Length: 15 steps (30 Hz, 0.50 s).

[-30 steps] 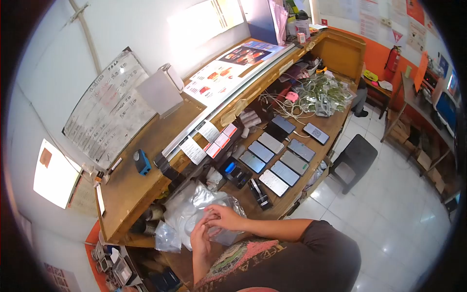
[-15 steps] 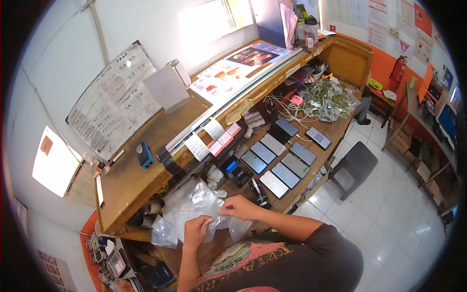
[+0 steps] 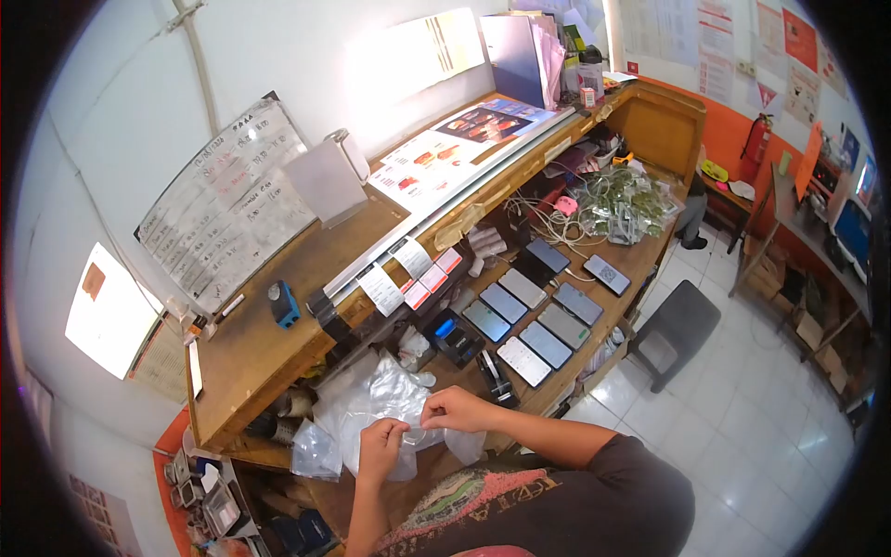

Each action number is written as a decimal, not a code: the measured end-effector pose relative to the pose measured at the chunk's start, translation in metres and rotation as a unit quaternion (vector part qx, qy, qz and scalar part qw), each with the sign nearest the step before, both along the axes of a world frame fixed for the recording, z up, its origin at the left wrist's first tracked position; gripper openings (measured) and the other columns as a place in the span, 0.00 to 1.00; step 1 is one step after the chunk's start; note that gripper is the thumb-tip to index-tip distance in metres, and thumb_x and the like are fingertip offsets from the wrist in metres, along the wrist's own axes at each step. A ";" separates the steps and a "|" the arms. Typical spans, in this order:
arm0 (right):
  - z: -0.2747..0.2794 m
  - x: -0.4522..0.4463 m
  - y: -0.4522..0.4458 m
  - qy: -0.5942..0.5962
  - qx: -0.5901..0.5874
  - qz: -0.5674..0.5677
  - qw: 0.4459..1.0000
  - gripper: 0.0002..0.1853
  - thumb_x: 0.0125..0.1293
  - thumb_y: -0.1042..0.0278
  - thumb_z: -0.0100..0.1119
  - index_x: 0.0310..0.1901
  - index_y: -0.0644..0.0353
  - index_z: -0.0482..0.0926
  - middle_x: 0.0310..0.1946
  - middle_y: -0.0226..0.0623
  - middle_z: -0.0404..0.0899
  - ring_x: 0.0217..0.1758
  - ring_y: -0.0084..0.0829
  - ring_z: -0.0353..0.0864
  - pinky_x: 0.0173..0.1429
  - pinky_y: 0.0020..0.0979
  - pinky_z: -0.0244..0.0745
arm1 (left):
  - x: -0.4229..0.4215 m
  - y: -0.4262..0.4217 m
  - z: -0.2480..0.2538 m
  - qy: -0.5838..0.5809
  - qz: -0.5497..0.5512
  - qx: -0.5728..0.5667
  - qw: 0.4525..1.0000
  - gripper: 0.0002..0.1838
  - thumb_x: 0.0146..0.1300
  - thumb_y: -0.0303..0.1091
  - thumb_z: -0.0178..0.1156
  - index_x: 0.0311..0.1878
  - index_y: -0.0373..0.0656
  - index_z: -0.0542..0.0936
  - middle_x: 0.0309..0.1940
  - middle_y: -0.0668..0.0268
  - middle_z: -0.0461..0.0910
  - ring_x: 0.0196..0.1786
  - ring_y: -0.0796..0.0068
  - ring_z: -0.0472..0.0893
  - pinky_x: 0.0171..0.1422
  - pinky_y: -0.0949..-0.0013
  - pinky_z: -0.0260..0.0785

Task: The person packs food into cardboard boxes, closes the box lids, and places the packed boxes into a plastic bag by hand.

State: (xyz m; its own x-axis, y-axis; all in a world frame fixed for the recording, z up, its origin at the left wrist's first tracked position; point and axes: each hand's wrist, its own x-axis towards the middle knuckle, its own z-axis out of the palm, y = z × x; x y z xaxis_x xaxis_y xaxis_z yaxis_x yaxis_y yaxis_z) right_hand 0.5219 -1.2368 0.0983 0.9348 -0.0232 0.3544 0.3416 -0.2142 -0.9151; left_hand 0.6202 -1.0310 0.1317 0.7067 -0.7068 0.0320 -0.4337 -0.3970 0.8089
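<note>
Plastic (image 3: 415, 428), pinched between our left hand (image 3: 380, 447) and right hand (image 3: 457, 409).

Our fingers are bunched small, thumbs pressed in, with a clear bit stretched from one hand to the other, low over the desk (image 3: 534, 397). We seem to be partway: the plastic is picked up and gripped at both ends, but not put down. We cannot tell if it has a gap in it, or how much is left to do. Just past our hands lies a shiny pile of bags (image 3: 348, 408), with a small bag (image 3: 316, 452) at its left. Next come a black stick (image 3: 497, 377), a black box (image 3: 452, 339), rows of phones (image 3: 524, 360), then white cords (image 3: 560, 226) and a heap of packets (image 3: 620, 204).
</note>
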 end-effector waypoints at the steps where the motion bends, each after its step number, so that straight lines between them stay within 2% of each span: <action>1: 0.005 -0.001 -0.001 0.053 -0.036 0.007 0.998 0.10 0.66 0.64 0.63 0.35 0.64 0.84 0.27 0.36 0.82 0.32 0.23 0.80 0.40 0.30 0.75 | -0.002 -0.001 -0.004 -0.012 -0.015 -0.027 0.999 0.02 0.60 0.23 0.64 0.33 0.35 0.84 0.26 0.62 0.82 0.32 0.73 0.79 0.38 0.69 0.70; 2: 0.007 -0.001 -0.002 0.107 -0.071 0.015 0.992 0.09 0.67 0.65 0.63 0.36 0.63 0.85 0.27 0.36 0.82 0.32 0.23 0.80 0.41 0.29 0.76 | -0.003 -0.002 -0.006 -0.023 -0.030 -0.053 0.998 0.02 0.60 0.24 0.64 0.33 0.35 0.84 0.26 0.62 0.82 0.33 0.73 0.80 0.38 0.69 0.70; 3: 0.006 0.000 0.000 0.106 -0.072 0.015 0.992 0.09 0.67 0.65 0.63 0.36 0.63 0.85 0.27 0.36 0.82 0.32 0.23 0.80 0.41 0.29 0.76 | -0.005 -0.002 -0.004 -0.024 -0.030 -0.054 0.998 0.02 0.60 0.24 0.64 0.33 0.35 0.84 0.26 0.62 0.82 0.33 0.73 0.80 0.38 0.69 0.70; 5: -0.004 0.002 0.006 0.156 0.067 0.022 0.985 0.09 0.66 0.64 0.65 0.36 0.63 0.85 0.28 0.36 0.83 0.32 0.22 0.80 0.40 0.28 0.75 | -0.006 -0.003 0.000 -0.032 -0.059 -0.096 0.993 0.03 0.60 0.24 0.64 0.32 0.35 0.83 0.26 0.62 0.80 0.31 0.72 0.78 0.38 0.69 0.70; 6: -0.007 0.001 0.008 0.156 0.066 0.022 0.985 0.09 0.66 0.64 0.65 0.36 0.63 0.85 0.28 0.36 0.83 0.32 0.22 0.80 0.40 0.28 0.75 | -0.004 -0.003 0.000 -0.033 -0.059 -0.097 0.993 0.03 0.60 0.24 0.64 0.32 0.35 0.83 0.26 0.62 0.80 0.31 0.72 0.78 0.38 0.69 0.70; 8: -0.013 -0.001 0.010 0.034 -0.041 0.076 0.996 0.12 0.68 0.62 0.64 0.34 0.64 0.84 0.27 0.35 0.83 0.31 0.21 0.79 0.38 0.28 0.75 | -0.003 -0.001 -0.004 -0.114 -0.043 -0.098 0.988 0.03 0.61 0.24 0.64 0.32 0.35 0.83 0.25 0.61 0.79 0.29 0.71 0.77 0.38 0.69 0.69; 9: -0.007 -0.003 0.011 0.035 -0.042 0.077 0.996 0.12 0.68 0.62 0.64 0.34 0.64 0.84 0.27 0.35 0.83 0.31 0.21 0.79 0.38 0.28 0.75 | -0.005 -0.001 -0.006 -0.112 -0.042 -0.099 0.988 0.03 0.61 0.24 0.64 0.32 0.35 0.83 0.25 0.61 0.79 0.29 0.71 0.77 0.38 0.69 0.69; 12: 0.007 -0.003 0.013 0.080 0.017 0.067 0.994 0.12 0.69 0.63 0.62 0.34 0.65 0.84 0.27 0.35 0.83 0.32 0.20 0.79 0.40 0.28 0.75 | -0.013 0.000 -0.014 -0.063 -0.035 -0.068 0.995 0.06 0.62 0.25 0.62 0.30 0.34 0.81 0.23 0.60 0.77 0.28 0.71 0.75 0.37 0.69 0.68; 14: 0.004 0.005 0.007 0.195 -0.047 -0.015 0.980 0.12 0.69 0.63 0.62 0.34 0.65 0.84 0.28 0.33 0.84 0.33 0.19 0.79 0.41 0.28 0.75 | -0.012 0.002 -0.020 -0.034 -0.006 -0.077 0.996 0.08 0.64 0.25 0.60 0.28 0.34 0.79 0.24 0.60 0.77 0.28 0.71 0.75 0.37 0.69 0.67; 15: -0.001 0.004 0.010 0.196 -0.048 -0.015 0.979 0.12 0.69 0.63 0.62 0.34 0.65 0.84 0.28 0.33 0.84 0.33 0.19 0.79 0.41 0.28 0.75 | -0.010 0.001 -0.024 -0.033 -0.006 -0.078 0.996 0.08 0.64 0.25 0.60 0.28 0.34 0.79 0.24 0.60 0.77 0.28 0.71 0.75 0.37 0.69 0.67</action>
